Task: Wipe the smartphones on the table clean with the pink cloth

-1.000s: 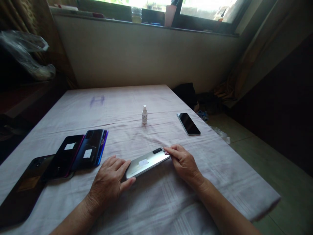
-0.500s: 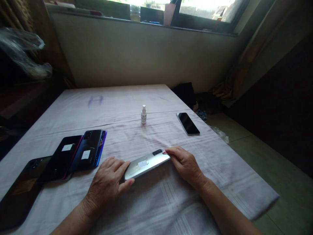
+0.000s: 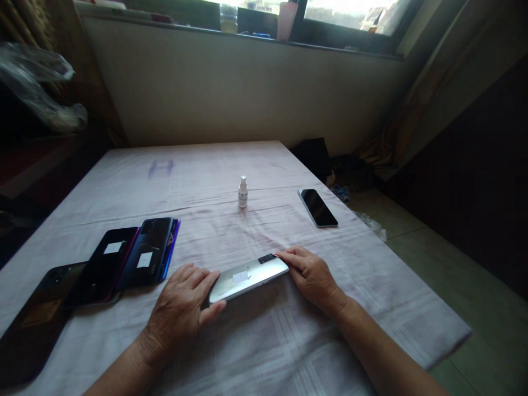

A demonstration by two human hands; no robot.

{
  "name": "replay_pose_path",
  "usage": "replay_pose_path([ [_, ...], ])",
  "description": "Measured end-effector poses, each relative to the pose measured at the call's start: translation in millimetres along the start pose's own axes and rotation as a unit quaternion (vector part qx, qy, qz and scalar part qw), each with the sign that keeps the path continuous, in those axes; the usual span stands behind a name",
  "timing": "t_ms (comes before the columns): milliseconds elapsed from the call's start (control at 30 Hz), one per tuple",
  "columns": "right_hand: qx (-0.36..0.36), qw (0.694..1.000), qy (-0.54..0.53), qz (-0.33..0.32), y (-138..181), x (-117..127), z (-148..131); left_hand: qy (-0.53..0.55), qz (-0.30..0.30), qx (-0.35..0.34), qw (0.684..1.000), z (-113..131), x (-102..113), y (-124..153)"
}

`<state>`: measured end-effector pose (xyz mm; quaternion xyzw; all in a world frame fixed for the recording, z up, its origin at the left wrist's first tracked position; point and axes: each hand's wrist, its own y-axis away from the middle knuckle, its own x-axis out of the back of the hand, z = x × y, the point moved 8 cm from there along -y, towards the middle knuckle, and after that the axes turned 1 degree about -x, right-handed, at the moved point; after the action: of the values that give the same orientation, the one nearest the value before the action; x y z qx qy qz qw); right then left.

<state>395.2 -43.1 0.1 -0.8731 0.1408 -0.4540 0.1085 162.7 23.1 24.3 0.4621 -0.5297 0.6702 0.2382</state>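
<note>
Hands: your left hand (image 3: pixel 177 308) is holding the silver phone (image 3: pixel 258 275) by its left end, thumb lying along the near edge and fingers curling over the far one. Your right hand (image 3: pixel 311 278) is keeping its fingers narrow, drawn together at the phone's far right corner, just beside the camera block (image 3: pixel 266 258) — whether they are gripping or only touching, you cannot tell from this view.

Phone: lying between your two hands, near the front of the table, it is facing back-side up, slanting so that its right end is pointing away from you. A white label (image 3: pixel 240 276) is sticking to its back.

Surroundings: a small white bottle (image 3: pixel 243 195) is standing upright on the pale tablecloth (image 3: pixel 264 346), beyond the silver phone. A black-screened phone (image 3: pixel 318 209) is lying apart, near the right edge. Left of your left hand, a dark blue phone (image 3: pixel 154 239), a magenta-edged phone (image 3: pixel 101 272) and a brown-patched phone (image 3: pixel 25 346) are forming an overlapping row — the first two are bearing white labels.
</note>
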Motion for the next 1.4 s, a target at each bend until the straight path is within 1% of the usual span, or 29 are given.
replay_pose_path([
  [100,0.000,1.000,0.002,-0.004,-2,-1,0,-0.001,0.001,0.000,1.000,0,1,0],
  [200,0.005,1.000,-0.013,0.004,0,2,-2,-0.008,0.004,-0.001,1.000,1,1,0],
  [533,0.062,0.995,-0.036,0.064,17,27,-25,0.008,0.000,0.014,1.000,-1,-2,2],
  [667,0.082,0.994,-0.005,0.072,25,35,-35,0.015,0.001,0.020,1.000,-2,-2,3],
  [767,0.091,0.992,0.057,0.060,28,37,-42,0.004,0.008,0.012,1.000,0,-1,3],
  [900,0.087,0.984,0.155,0.022,26,29,-48,-0.016,0.009,0.004,1.000,7,0,3],
  [1000,0.070,0.977,0.201,-0.007,26,18,-46,-0.020,0.001,0.010,1.000,11,-3,4],
  [1133,0.034,0.970,0.239,0.005,28,8,-39,-0.005,-0.012,0.025,1.000,12,-7,6],
  [1233,0.020,0.967,0.254,0.024,27,1,-41,0.016,-0.026,0.044,0.999,8,-10,7],
  [1400,0.057,0.969,0.237,0.025,26,-15,-63,0.046,-0.036,0.062,0.996,2,-14,11],
])
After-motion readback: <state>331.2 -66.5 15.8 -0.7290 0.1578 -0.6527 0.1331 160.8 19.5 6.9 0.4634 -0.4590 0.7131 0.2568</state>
